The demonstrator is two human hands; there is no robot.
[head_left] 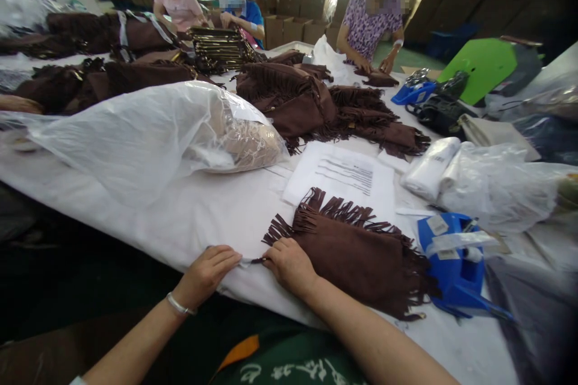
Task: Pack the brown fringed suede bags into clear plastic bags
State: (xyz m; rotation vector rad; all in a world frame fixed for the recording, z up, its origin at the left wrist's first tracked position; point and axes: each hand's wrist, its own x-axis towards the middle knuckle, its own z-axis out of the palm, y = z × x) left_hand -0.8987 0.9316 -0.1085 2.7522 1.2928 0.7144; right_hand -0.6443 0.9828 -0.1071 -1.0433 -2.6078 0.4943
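Two hands lie just apart at the near side of the table: the left hand, a metal bangle at its wrist, rests on the white table cover, and the right hand sits on the fringed edge of one brown suede bag. A thin strip lies between the fingertips; whether either hand pinches it, I cannot tell. The bag lies in front of the right hand, with one blue tape dispenser just beside it and one printed sheet beyond it. One clear plastic bag lies farther left, and three co-workers sit across the table
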